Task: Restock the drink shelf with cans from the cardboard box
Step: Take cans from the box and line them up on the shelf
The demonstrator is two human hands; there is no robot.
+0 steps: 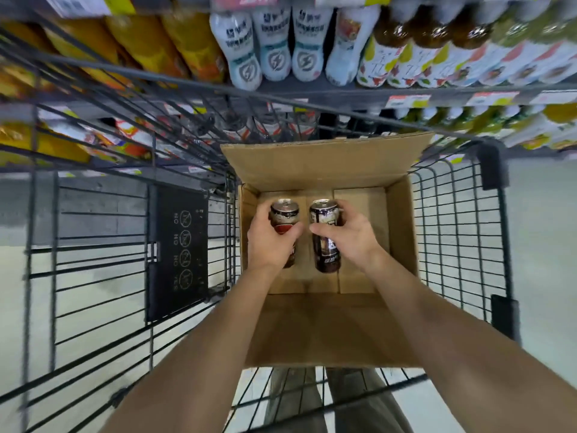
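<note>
An open cardboard box (402,226) sits in a wire shopping cart (462,220), its flaps folded outward. Inside the box my left hand (271,242) is wrapped around a red and silver can (284,215). My right hand (352,234) grips a taller dark can (324,232) beside it. Both cans stand upright over the box floor, close together; I cannot tell if they rest on it. No other cans show in the box. The drink shelf (343,92) runs across the top of the view, just beyond the cart.
White bottles (274,48), orange bottles (175,45) and tea bottles (437,54) fill the upper shelf. More cans and bottles (281,126) stand on the lower shelf behind the cart's front wires. A black sign panel (182,254) hangs on the cart's left side. Pale floor lies on both sides.
</note>
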